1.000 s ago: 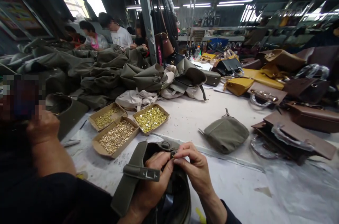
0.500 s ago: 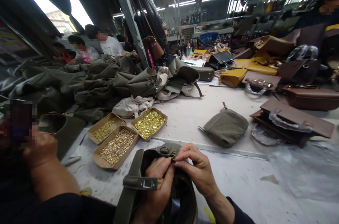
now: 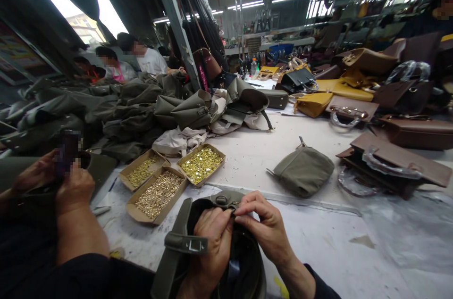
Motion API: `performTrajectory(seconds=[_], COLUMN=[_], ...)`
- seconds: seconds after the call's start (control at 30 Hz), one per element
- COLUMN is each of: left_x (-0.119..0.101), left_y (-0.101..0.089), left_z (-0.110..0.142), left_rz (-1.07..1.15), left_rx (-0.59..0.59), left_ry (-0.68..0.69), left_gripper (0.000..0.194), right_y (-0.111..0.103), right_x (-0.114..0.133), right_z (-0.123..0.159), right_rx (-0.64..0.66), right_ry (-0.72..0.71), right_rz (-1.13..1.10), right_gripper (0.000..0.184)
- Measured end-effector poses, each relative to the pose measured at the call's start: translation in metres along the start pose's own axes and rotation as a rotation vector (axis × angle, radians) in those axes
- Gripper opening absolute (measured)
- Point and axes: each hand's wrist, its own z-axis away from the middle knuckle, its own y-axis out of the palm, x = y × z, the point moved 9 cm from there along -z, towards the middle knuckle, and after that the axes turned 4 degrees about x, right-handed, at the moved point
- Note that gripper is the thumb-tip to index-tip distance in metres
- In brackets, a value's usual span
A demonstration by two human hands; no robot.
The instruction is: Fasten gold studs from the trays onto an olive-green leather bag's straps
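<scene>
An olive-green bag [image 3: 181, 216] lies open in front of me, a strap with a metal buckle [image 3: 195, 245] hanging over its left side. My left hand [image 3: 211, 237] reaches into the opening and is closed on the bag's edge, thumb and fingers pressed together. Opposite it, my right hand [image 3: 264, 226] pinches at the rim, its fingertips meeting the left thumb and forefinger. What sits between the right fingertips is too small and covered to make out. Just beyond the bag stand cardboard trays of small gold-coloured metal pieces: one at the front [image 3: 131, 209], one at the right [image 3: 213, 170].
Behind them is a third tray [image 3: 126, 181]. A co-worker's hand [image 3: 75, 186] holds a blurred dark object at left. A green pouch [image 3: 302, 171] lies right of centre. Brown handbags [image 3: 406, 155] and clear plastic [image 3: 406, 228] are at right; green bags [image 3: 130, 101] are heaped behind.
My view has tilted and shifted a little. Both my hands keep the same grip at the rim, with only slight finger movement. The co-worker's hands at left have moved rightward with the dark object.
</scene>
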Motion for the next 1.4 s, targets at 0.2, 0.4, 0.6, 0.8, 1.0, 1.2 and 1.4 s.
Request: performTrajectory(seconds=[0.2,0.4,0.6,0.8,1.0,1.2,1.4], left_x=[-0.013,-0.018,-0.021,-0.016,0.009,0.050,0.048], left_y=[-0.006,-0.008,-0.005,-0.008,-0.029,-0.042,-0.069], left_z=[-0.001,-0.002,-0.003,0.001,0.001,0.016,-0.001], left_rz=[-0.141,-0.165,-0.126,0.069,0.316,0.605,0.240], left_rx=[-0.031,-0.050,0.003,0.220,0.289,-0.209,-0.096], left_ry=[0.095,0.127,0.135,0.047,-0.143,-0.488,-0.375], left_gripper=[0.021,0.024,0.024,0.022,0.029,0.037,0.019], right_y=[0.001,0.003,0.004,0.012,0.028,0.076,0.061], right_x=[0.010,0.011,0.013,0.038,0.084,0.102,0.050], right_z=[0.001,0.000,-0.001,-0.001,0.011,0.030,0.009], right_rx=[0.005,0.044,0.027,0.106,0.111,0.351,0.308], right_ry=[-0.071,-0.066,-0.068,-0.275,-0.510,-0.643,-0.280], right_rz=[0.067,0.119,0.074,0.368,0.719,0.762,0.719], right_gripper=[0.006,0.005,0.008,0.011,0.017,0.022,0.028])
